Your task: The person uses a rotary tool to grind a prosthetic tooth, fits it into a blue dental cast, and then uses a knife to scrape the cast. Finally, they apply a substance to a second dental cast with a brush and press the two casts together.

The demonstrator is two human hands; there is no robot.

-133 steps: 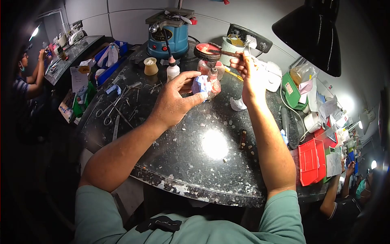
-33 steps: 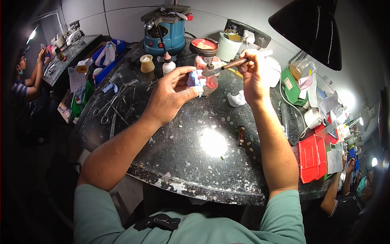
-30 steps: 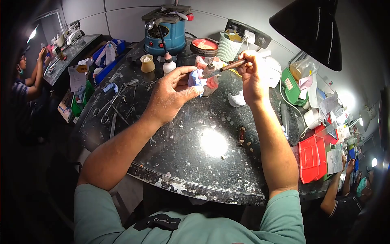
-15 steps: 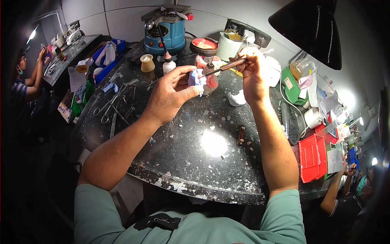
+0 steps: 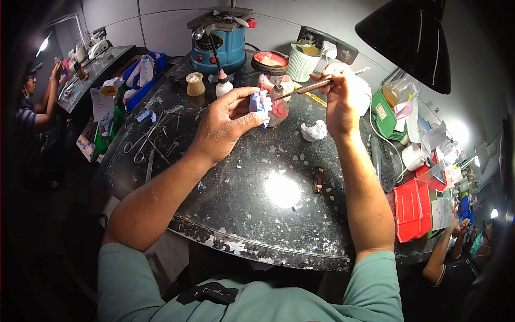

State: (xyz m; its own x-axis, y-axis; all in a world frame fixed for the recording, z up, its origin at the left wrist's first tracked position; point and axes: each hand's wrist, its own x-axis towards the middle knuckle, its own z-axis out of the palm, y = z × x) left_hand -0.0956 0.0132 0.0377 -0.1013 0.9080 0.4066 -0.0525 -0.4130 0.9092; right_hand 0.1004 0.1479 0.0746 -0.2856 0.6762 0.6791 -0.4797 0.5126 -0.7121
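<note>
Between its thumb and fingers, my left hand (image 5: 225, 126) grips a small, rough blue-lilac piece (image 5: 259, 103) above the bench. My right hand (image 5: 339, 96) pinches a thin tool with a brown handle (image 5: 315, 85). The tool's thin tip points left and lies close beside the blue piece; whether they touch cannot be made out. Behind them is a glass burner (image 5: 278, 104) with a metal top and reddish contents. A crumpled-looking white piece (image 5: 314, 130) rests on the bench left of my right wrist.
On the dark bench (image 5: 241, 198) are scissors (image 5: 140, 147), a white bottle (image 5: 223, 86), a beige cup (image 5: 195, 84) and a round dish (image 5: 270, 60). A blue machine (image 5: 219, 45) stands behind; a black lamp (image 5: 410, 40) hangs at upper right. Other people sit at both sides.
My right hand has shifted slightly right, drawing the tool's tip back from the blue piece. The white piece on the bench shows more fully. My left hand stays nearly in place.
</note>
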